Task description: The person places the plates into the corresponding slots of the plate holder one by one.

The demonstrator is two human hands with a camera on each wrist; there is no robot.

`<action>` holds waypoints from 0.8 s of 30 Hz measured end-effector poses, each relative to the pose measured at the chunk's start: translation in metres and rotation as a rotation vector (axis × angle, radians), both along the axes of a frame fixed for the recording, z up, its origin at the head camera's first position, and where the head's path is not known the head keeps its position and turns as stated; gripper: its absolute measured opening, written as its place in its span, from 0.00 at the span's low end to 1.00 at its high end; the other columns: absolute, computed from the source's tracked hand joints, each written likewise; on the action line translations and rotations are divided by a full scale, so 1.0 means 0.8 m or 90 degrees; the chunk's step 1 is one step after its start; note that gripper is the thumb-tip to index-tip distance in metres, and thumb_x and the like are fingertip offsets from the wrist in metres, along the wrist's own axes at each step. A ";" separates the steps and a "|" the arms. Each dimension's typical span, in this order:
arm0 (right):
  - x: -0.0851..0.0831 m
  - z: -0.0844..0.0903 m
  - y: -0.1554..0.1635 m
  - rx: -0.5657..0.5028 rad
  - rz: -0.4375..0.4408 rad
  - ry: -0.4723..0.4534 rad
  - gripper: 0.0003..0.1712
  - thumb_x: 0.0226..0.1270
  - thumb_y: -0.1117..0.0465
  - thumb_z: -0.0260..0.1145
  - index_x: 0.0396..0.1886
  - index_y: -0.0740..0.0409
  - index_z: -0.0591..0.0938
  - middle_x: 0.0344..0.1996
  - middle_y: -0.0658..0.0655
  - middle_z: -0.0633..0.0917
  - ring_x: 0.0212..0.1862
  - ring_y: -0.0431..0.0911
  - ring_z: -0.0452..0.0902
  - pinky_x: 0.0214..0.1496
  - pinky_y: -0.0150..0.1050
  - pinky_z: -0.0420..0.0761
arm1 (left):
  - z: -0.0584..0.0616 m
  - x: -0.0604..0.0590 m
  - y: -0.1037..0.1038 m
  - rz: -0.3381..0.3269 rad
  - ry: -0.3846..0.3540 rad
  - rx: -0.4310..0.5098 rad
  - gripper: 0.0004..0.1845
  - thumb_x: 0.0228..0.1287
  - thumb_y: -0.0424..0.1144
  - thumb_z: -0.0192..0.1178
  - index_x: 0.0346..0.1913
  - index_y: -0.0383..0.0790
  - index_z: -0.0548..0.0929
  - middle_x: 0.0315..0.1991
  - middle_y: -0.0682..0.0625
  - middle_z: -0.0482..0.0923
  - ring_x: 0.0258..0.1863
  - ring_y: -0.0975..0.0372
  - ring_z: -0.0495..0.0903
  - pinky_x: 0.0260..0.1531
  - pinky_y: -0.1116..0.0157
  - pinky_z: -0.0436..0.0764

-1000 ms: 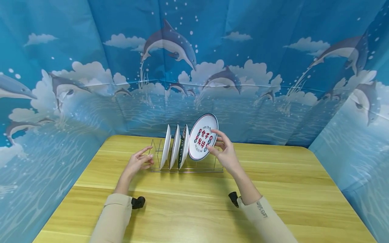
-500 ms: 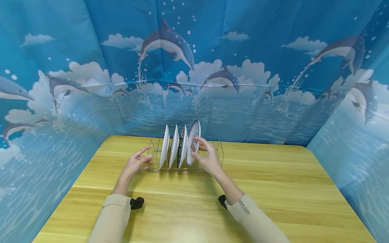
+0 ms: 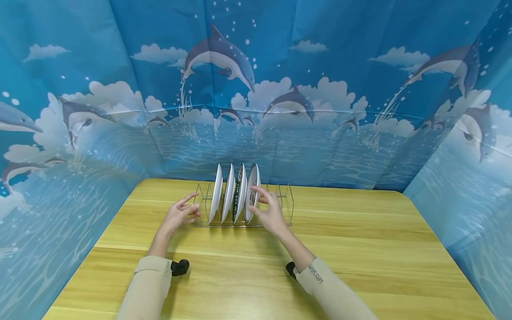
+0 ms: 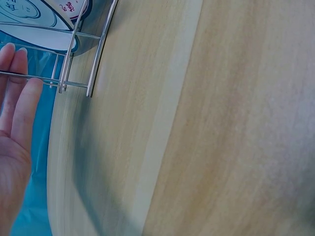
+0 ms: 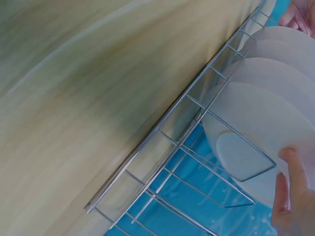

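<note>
A wire dish rack [image 3: 286,208] stands at the far middle of the wooden table [image 3: 360,249]. Three white plates [image 3: 229,194] stand upright in its left slots. A patterned plate [image 3: 252,183] stands in the slot beside them, and my right hand [image 3: 265,209] holds its rim. In the right wrist view its fingers [image 5: 294,189] curl round the plate's white back [image 5: 256,128] above the rack's wires [image 5: 162,123]. My left hand [image 3: 187,210] touches the rack's left end with straight fingers [image 4: 25,93] against a wire [image 4: 74,54].
A blue dolphin-print cloth [image 3: 320,111] walls the table at the back and both sides. The rack's right slots [image 3: 280,195] hold nothing. Bare wood lies in front of the rack. Black wrist cameras [image 3: 180,266] sit at both sleeves.
My right hand has turned the patterned plate edge-on and lowered it into the rack beside the other plates. The left hand has stayed at the rack's left end.
</note>
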State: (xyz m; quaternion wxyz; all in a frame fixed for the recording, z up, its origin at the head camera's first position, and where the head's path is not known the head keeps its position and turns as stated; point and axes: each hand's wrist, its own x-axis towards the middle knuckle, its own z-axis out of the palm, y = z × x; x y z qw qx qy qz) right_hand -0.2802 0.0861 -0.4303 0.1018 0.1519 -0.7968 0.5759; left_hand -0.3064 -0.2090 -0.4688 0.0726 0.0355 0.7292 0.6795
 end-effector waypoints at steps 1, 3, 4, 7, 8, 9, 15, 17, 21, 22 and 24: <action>0.000 -0.001 0.000 0.004 0.000 0.000 0.32 0.53 0.68 0.68 0.58 0.44 0.73 0.51 0.61 0.68 0.52 0.57 0.70 0.34 0.34 0.82 | 0.000 0.000 0.000 -0.001 0.001 -0.001 0.30 0.64 0.39 0.56 0.67 0.43 0.60 0.28 0.50 0.80 0.34 0.61 0.79 0.47 0.53 0.77; 0.001 -0.001 0.000 0.011 0.002 0.002 0.33 0.54 0.67 0.67 0.60 0.45 0.72 0.51 0.62 0.67 0.53 0.57 0.70 0.35 0.35 0.82 | 0.000 0.000 -0.001 -0.004 0.003 -0.001 0.31 0.63 0.40 0.56 0.67 0.42 0.60 0.28 0.51 0.80 0.34 0.61 0.79 0.48 0.53 0.76; 0.001 -0.002 0.000 0.016 0.004 0.003 0.33 0.54 0.67 0.67 0.60 0.45 0.71 0.52 0.62 0.67 0.53 0.57 0.70 0.35 0.35 0.82 | 0.000 0.000 -0.001 -0.005 0.005 0.000 0.31 0.63 0.41 0.57 0.68 0.42 0.60 0.28 0.51 0.80 0.34 0.61 0.79 0.48 0.53 0.76; 0.016 0.014 -0.001 0.027 0.006 0.007 0.32 0.57 0.67 0.65 0.62 0.49 0.69 0.54 0.65 0.67 0.54 0.59 0.69 0.40 0.42 0.82 | -0.002 0.000 -0.001 -0.008 0.004 0.008 0.33 0.62 0.42 0.58 0.68 0.42 0.60 0.29 0.48 0.80 0.35 0.60 0.79 0.49 0.51 0.75; 0.018 0.015 0.000 0.019 0.012 0.011 0.32 0.57 0.66 0.65 0.63 0.50 0.68 0.55 0.65 0.67 0.54 0.60 0.69 0.41 0.44 0.81 | -0.002 0.000 -0.001 -0.008 0.004 0.010 0.33 0.61 0.42 0.58 0.68 0.42 0.59 0.29 0.47 0.80 0.35 0.60 0.79 0.49 0.51 0.75; 0.019 0.015 0.001 0.014 0.010 0.015 0.32 0.58 0.66 0.64 0.64 0.50 0.68 0.56 0.65 0.67 0.54 0.60 0.69 0.43 0.46 0.81 | -0.003 0.000 -0.001 -0.009 0.005 0.013 0.33 0.61 0.42 0.58 0.68 0.41 0.59 0.29 0.47 0.80 0.35 0.59 0.79 0.49 0.51 0.75; 0.002 -0.007 0.020 -0.052 -0.129 0.124 0.26 0.60 0.64 0.64 0.59 0.56 0.71 0.51 0.63 0.72 0.51 0.58 0.70 0.50 0.51 0.76 | -0.003 -0.001 -0.001 -0.011 0.008 0.007 0.33 0.62 0.43 0.58 0.68 0.42 0.59 0.30 0.48 0.80 0.35 0.60 0.79 0.48 0.53 0.76; -0.001 -0.014 0.027 -0.044 -0.220 0.152 0.25 0.58 0.65 0.65 0.56 0.61 0.72 0.49 0.64 0.72 0.50 0.58 0.68 0.52 0.52 0.73 | -0.003 -0.001 -0.001 -0.007 0.001 0.002 0.33 0.61 0.43 0.58 0.68 0.43 0.60 0.30 0.48 0.79 0.35 0.60 0.79 0.48 0.55 0.77; -0.003 -0.027 0.038 -0.001 -0.344 0.117 0.27 0.55 0.65 0.67 0.55 0.66 0.71 0.49 0.67 0.69 0.52 0.58 0.64 0.56 0.53 0.67 | -0.002 0.000 -0.001 -0.005 -0.004 0.000 0.33 0.62 0.43 0.58 0.68 0.43 0.59 0.29 0.50 0.79 0.35 0.61 0.79 0.48 0.56 0.77; -0.004 -0.030 0.040 0.007 -0.357 0.100 0.28 0.54 0.65 0.67 0.55 0.67 0.71 0.49 0.67 0.68 0.51 0.59 0.64 0.55 0.53 0.67 | -0.002 0.000 -0.001 -0.005 -0.004 0.001 0.33 0.62 0.43 0.58 0.68 0.44 0.59 0.29 0.50 0.79 0.35 0.61 0.79 0.48 0.56 0.77; -0.005 -0.034 0.044 0.021 -0.372 0.074 0.29 0.54 0.65 0.68 0.55 0.68 0.70 0.46 0.68 0.69 0.48 0.58 0.66 0.51 0.51 0.70 | -0.001 0.000 -0.001 -0.003 -0.004 0.000 0.33 0.62 0.43 0.58 0.68 0.43 0.59 0.29 0.50 0.79 0.35 0.61 0.79 0.48 0.56 0.77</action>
